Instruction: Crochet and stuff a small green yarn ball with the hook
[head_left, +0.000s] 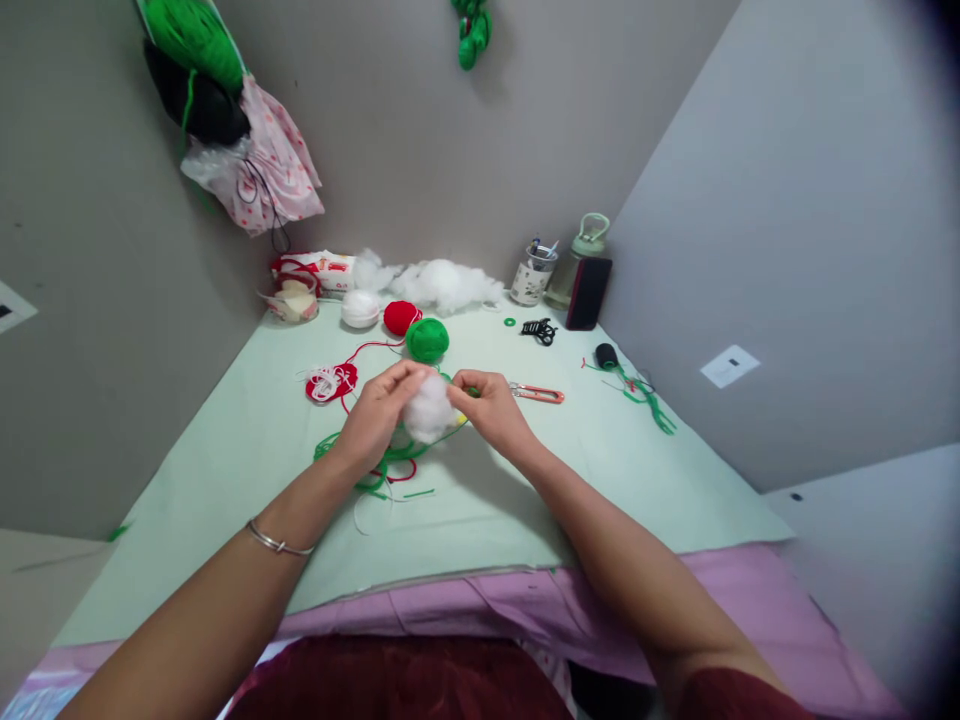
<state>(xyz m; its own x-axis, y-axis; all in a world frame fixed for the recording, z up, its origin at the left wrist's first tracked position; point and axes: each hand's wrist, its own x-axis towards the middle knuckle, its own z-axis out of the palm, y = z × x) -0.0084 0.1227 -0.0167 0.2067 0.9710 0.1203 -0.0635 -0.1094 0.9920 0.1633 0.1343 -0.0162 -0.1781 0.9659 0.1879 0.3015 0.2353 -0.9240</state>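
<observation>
A tuft of white stuffing (430, 410) is held up between my two hands, over the middle of the table. My left hand (381, 412) pinches its left side, and my right hand (487, 402) pinches its upper right edge. Loose green yarn (401, 453) lies on the table beneath them, with a red loop of yarn near it. Just behind the stuffing sits a green yarn ball (427, 340). To the right of my right hand lies a thread snipper with orange handles (541, 393). A red and white yarn piece (331, 382) rests left of my left hand.
Along the back stand a heap of white stuffing (448, 286), a white yarn ball (361, 309), a red yarn ball (402, 318), a pen holder (533, 276), a bottle (571, 265) and a phone (589, 293). A black claw clip (539, 331) and green yarn scraps (654, 402) lie to the right.
</observation>
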